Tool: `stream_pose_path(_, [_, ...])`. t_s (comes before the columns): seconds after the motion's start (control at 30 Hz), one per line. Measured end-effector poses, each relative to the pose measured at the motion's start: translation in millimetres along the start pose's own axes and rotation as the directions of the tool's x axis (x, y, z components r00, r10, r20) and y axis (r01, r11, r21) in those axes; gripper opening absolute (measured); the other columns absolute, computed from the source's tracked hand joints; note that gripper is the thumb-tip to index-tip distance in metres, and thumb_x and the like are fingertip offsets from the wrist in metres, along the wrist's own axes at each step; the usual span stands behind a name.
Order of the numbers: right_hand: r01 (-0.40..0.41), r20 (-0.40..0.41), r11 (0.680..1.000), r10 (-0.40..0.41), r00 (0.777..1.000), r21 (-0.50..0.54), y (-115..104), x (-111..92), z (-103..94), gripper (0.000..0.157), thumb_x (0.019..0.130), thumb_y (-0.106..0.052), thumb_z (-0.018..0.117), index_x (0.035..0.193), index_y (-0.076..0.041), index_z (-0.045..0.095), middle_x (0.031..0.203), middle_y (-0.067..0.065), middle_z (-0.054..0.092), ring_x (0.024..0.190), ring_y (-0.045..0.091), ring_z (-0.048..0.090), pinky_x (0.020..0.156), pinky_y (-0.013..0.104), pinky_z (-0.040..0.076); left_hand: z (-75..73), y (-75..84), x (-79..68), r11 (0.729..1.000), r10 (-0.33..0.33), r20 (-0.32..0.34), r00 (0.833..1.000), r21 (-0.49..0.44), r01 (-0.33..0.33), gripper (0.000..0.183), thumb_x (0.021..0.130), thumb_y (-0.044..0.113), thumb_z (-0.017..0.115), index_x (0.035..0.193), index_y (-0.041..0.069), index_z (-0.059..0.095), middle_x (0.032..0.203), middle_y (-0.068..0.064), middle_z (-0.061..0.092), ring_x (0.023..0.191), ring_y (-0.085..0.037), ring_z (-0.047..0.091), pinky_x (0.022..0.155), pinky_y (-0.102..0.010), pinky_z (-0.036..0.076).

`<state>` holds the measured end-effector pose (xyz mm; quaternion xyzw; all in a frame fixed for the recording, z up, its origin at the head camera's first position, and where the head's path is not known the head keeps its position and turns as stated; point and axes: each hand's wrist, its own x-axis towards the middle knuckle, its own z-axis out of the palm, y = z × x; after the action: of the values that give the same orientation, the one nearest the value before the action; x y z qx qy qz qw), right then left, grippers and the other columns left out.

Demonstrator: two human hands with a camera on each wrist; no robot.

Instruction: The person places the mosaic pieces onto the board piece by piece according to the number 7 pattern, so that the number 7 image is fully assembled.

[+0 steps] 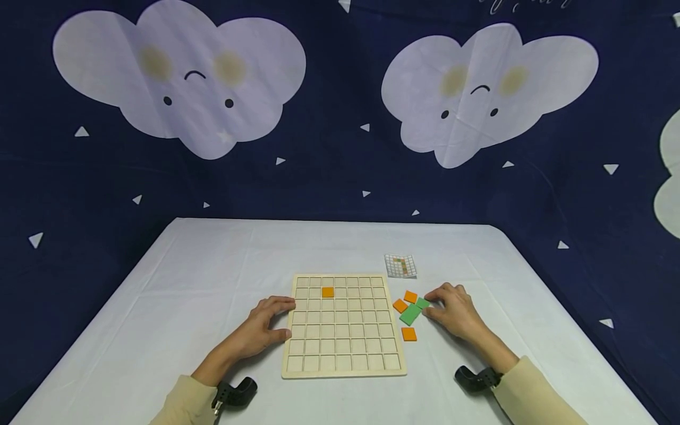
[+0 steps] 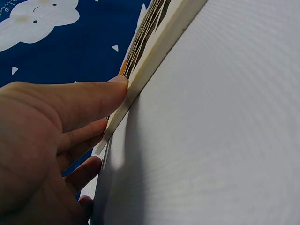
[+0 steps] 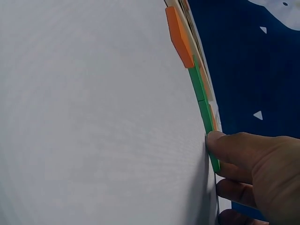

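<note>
A pale wooden grid board (image 1: 342, 326) lies on the table with one orange tile (image 1: 327, 292) in a cell of its second row from the far edge. My left hand (image 1: 260, 326) rests against the board's left side, thumb and fingertips spread apart along the rim (image 2: 154, 54). Right of the board, my right hand (image 1: 455, 311) pinches a green tile (image 3: 215, 159) between thumb and fingers, low over the cloth. Beside it lie more green (image 1: 411, 314) and orange tiles (image 1: 400, 306), close together. Another orange tile (image 1: 409, 334) lies apart, nearer me.
A small card (image 1: 401, 266) printed with a coloured grid pattern lies beyond the board's far right corner. White cloth (image 1: 212, 254) covers the table. Behind it hangs a dark blue curtain (image 1: 340, 177) with clouds and triangles. Each wrist wears a black camera (image 1: 239, 392).
</note>
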<state>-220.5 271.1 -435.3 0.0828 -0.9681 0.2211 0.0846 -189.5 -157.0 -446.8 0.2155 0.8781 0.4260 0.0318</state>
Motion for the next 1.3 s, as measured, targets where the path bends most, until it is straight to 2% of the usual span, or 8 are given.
stream_pose_path(0.37, [0.012,-0.003,1.0,-0.012,1.0,0.012,2,-2,-0.9,0.025,0.076,-0.018,0.073,0.098,-0.007,0.071,0.096,0.005,0.064,0.085,0.019,0.046,0.073,0.033,0.033,-0.1,-0.2,0.1,1.0,0.013,-0.001,1.0,0.017,-0.013,0.051,0.081,0.017,0.072,0.128,0.005,0.055,0.138,-0.008,0.048,0.133,-0.035,0.033,0.106,-0.059,0.021])
stream_pose_path(0.8, [-0.013,-0.012,1.0,0.013,1.0,0.019,2,-2,-0.3,0.024,0.076,-0.017,0.073,0.099,-0.008,0.072,0.094,0.005,0.063,0.084,0.019,0.044,0.07,0.03,0.032,-0.5,0.7,-0.4,1.0,-0.01,0.007,1.0,0.004,0.01,0.052,0.081,0.018,0.072,0.128,0.006,0.055,0.139,-0.008,0.047,0.134,-0.035,0.031,0.106,-0.061,0.02])
stream_pose_path(1.03, [0.007,-0.03,0.999,-0.006,1.0,0.036,-6,-2,-4.4,0.024,0.075,-0.015,0.074,0.099,-0.008,0.072,0.095,0.005,0.064,0.086,0.02,0.045,0.071,0.031,0.032,0.5,1.6,-0.8,0.999,-0.033,0.008,0.999,-0.004,0.033,0.051,0.08,0.016,0.071,0.128,0.006,0.055,0.139,-0.006,0.047,0.135,-0.033,0.031,0.107,-0.06,0.02])
stream_pose_path(1.3, [0.042,-0.042,0.998,-0.04,0.998,0.05,-20,1,-8.4,0.023,0.076,-0.018,0.075,0.098,-0.01,0.072,0.095,0.003,0.064,0.087,0.02,0.046,0.073,0.03,0.033,-0.3,2.5,-1.0,1.0,-0.028,0.001,1.0,0.0,0.028,0.051,0.08,0.016,0.072,0.128,0.006,0.056,0.139,-0.006,0.047,0.134,-0.034,0.031,0.107,-0.06,0.021])
